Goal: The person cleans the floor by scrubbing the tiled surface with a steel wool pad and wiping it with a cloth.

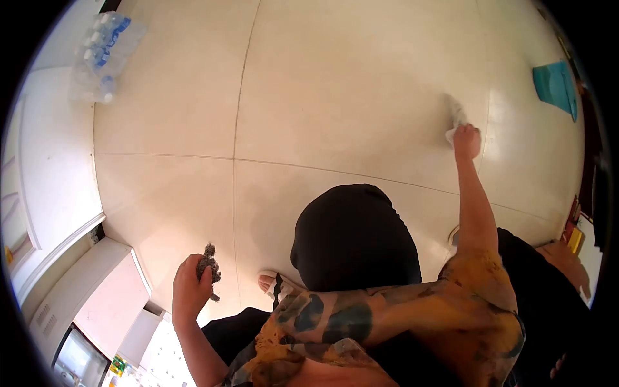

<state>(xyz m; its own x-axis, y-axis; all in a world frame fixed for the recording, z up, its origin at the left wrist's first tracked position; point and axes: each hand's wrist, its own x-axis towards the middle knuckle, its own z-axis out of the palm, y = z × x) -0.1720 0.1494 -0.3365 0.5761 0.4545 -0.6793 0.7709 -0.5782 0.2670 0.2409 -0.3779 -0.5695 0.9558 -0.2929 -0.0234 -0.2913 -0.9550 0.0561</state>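
White cloth (457, 116), one, blurred: bunched in the right hand (467, 140), fingers closed round it, out over the pale tiled floor (335, 97); contact with the tiles uncertain. Dark fibrous clump (207, 266), one: pinched between thumb and fingers of the left hand (188, 284), off to the other side. Stage, as judged: handling under way, neither item set down; share done or left not readable from the tiles. Outlying: teal bin (554, 90), right; wrapped plastic bottles (103, 48), far left.
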